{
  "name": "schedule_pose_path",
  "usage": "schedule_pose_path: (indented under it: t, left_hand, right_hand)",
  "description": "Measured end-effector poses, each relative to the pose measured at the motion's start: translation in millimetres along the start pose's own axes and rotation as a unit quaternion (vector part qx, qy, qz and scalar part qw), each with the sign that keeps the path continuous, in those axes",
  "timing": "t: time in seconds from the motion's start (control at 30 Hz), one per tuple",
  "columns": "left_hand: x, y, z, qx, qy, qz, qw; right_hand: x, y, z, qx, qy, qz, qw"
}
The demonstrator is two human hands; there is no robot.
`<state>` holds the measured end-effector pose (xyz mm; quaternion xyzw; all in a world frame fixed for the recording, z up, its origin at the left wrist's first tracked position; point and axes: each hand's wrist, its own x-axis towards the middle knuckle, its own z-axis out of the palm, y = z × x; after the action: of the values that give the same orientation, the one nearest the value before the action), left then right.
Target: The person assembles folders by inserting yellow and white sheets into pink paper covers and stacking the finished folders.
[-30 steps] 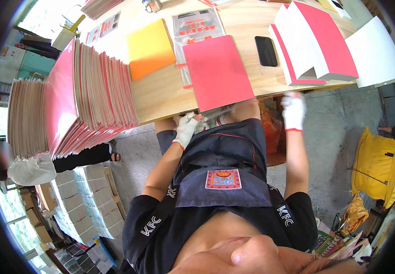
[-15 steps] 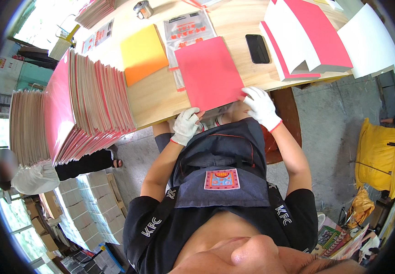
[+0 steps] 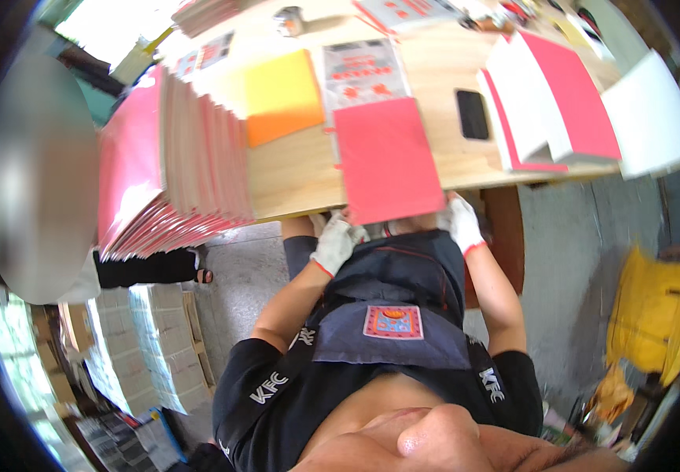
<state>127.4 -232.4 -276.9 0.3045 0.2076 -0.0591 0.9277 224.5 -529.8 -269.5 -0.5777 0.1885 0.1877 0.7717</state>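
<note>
A flat pink sheet (image 3: 389, 161) lies with its far part on the wooden table (image 3: 293, 173) and its near edge jutting past the table edge over my lap. My left hand (image 3: 336, 245), in a white knit glove with a red cuff, pinches its near left corner. At the near right corner my right hand (image 3: 464, 224), gloved the same way, grips the edge with its fingertips. Under the far edge of the sheet lies a clear plastic bag (image 3: 363, 67) with red print. An orange sheet (image 3: 283, 98) rests to the left of it.
Tall piles of pink-covered booklets (image 3: 198, 157) stand at the left. On the right are a black phone (image 3: 472, 115), thick pink-and-white blocks (image 3: 572, 102) and a curled white sheet (image 3: 654, 114). A small metal can (image 3: 289, 21) stands farther back. A blurred person is at the left edge.
The pink sheet has slid toward me and out over the table edge. My right hand has closed on its corner. The view has shifted, and the person at left appears much larger.
</note>
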Motion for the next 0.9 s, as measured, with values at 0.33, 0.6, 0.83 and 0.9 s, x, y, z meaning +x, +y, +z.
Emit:
schedule_pose_path:
  t: [0.33, 0.6, 0.83, 0.9]
  left_hand:
    - [-147.8, 180.5, 146.1, 0.631, -0.001, 0.350, 0.692]
    - [-254.5, 349.7, 118.1, 0.461, 0.243, 0.576, 0.630]
    - [-252.1, 386.7, 29.1, 0.571, 0.348, 0.430, 0.606]
    - [-240.3, 387.3, -4.7, 0.422, 0.259, 0.550, 0.673]
  right_hand:
    - [-42.8, -100.3, 108.9, -0.069, -0.295, -0.048, 0.952]
    - [-124.9, -196.4, 374.0, -0.063, -0.507, -0.174, 0.842]
    - [-136.5, -179.1, 432.3, -0.226, -0.508, -0.086, 0.827]
    - [-128.5, -170.5, 419.9, -0.195, -0.512, -0.093, 0.831]
